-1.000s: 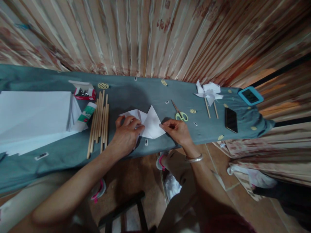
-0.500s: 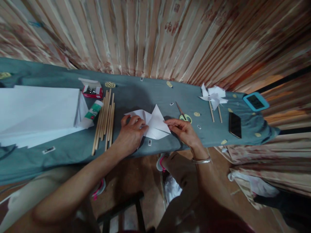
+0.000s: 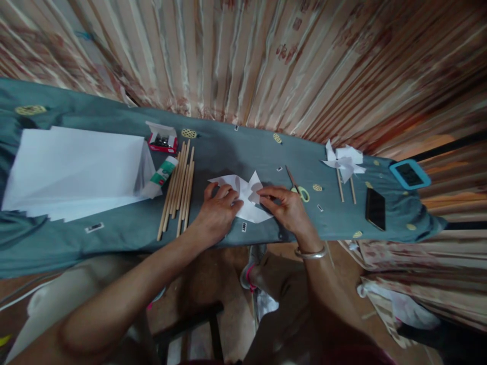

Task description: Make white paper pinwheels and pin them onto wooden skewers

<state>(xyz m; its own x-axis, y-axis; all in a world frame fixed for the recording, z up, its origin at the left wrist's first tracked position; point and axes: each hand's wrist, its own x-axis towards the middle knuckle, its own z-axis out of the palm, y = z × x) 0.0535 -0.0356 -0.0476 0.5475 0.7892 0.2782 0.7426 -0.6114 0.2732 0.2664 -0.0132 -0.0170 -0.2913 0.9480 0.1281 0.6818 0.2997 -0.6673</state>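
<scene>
White folded paper [image 3: 249,203] lies on the grey-green cloth of the desk [image 3: 114,233], close to the near edge and between both hands. Its long axis runs left to right along the desk, dipping a little toward the person at the right end. One creased flap stands up in the middle, and its tip points away toward the striped curtain [image 3: 243,56].

The left hand [image 3: 218,212] rests on the paper's left half. Its fingers are bent and press down, so its grip is apart rather than closed around anything. The right hand [image 3: 288,209], with a metal bangle [image 3: 310,252] on the wrist, has its grip together, thumb and forefinger pinching the edge of the raised flap.

Left of the left hand is a row of wooden sticks [image 3: 178,190], lying roughly front to back. A glue tube [image 3: 162,175] and a small red box [image 3: 162,143] are beside them, and large white sheets [image 3: 76,172] lie beyond. Just past the right hand are green-handled scissors [image 3: 298,186]. Farther right are a finished paper pinwheel [image 3: 344,161] on sticks, a dark phone [image 3: 375,208] and a blue-framed device [image 3: 410,174].
</scene>
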